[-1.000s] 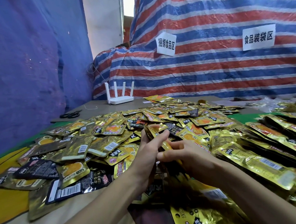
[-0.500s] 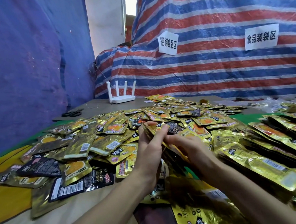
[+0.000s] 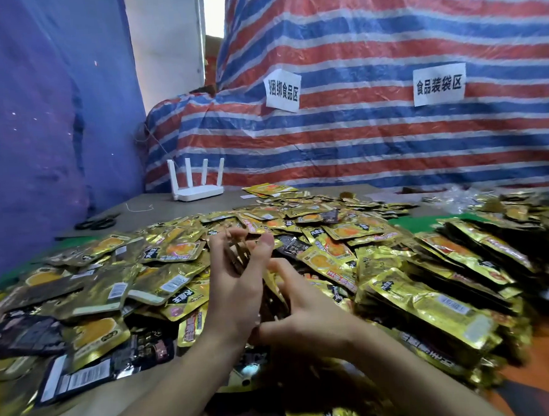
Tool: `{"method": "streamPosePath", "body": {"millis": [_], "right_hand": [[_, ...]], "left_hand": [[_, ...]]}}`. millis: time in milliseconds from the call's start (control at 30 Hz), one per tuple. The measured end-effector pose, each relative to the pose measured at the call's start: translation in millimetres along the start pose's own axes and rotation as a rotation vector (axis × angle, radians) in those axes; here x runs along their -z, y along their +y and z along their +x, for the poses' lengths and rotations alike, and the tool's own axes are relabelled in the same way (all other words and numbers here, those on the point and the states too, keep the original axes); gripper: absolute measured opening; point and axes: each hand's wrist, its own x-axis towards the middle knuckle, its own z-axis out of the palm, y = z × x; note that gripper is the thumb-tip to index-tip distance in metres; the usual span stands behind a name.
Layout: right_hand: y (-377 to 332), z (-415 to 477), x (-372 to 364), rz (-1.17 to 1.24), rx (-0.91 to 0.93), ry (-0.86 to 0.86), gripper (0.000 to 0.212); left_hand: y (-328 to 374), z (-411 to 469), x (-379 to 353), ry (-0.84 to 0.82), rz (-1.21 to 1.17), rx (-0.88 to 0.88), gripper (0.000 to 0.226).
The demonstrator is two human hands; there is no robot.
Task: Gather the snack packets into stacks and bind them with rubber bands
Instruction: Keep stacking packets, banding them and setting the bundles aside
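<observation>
A small stack of snack packets (image 3: 274, 299) stands on edge between my two hands, just above the table. My left hand (image 3: 236, 287) grips it from the left, with fingers curled over the far top edge. From the right, my right hand (image 3: 308, 315) holds the stack, fingers along its side and thumb near its base. Most of the stack is hidden by the hands. No rubber band shows on it. Loose gold and black snack packets (image 3: 332, 233) lie in a wide pile all around.
Overlapping gold packets (image 3: 433, 297) lie in rows on the right. At the table's far left are a white router (image 3: 196, 188), black scissors (image 3: 95, 223) and a thin white loop (image 3: 140, 208). A striped tarp with paper signs (image 3: 282, 90) rises behind, and a blue tarp (image 3: 36, 126) on the left.
Both hands have lifted the stack and turned it more upright. My left fingers have spread and curled over its top. The view has shifted closer to the pile.
</observation>
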Motion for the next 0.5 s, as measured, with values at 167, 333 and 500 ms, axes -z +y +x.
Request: {"method": "streamPosePath", "body": {"millis": [167, 333, 500], "right_hand": [[-9.5, 2.9, 12.5, 0.029, -0.076, 0.079, 0.067], [-23.8, -6.3, 39.1, -0.165, -0.160, 0.221, 0.061], [-42.0, -30.7, 81.5, -0.442, -0.281, 0.414, 0.088]], "left_hand": [[-1.5, 3.2, 7.5, -0.128, 0.035, 0.021, 0.049], [-6.4, 4.2, 7.3, -0.132, 0.077, 0.049, 0.091], [-5.9, -8.9, 3.9, -0.300, 0.304, 0.008, 0.088]]}}
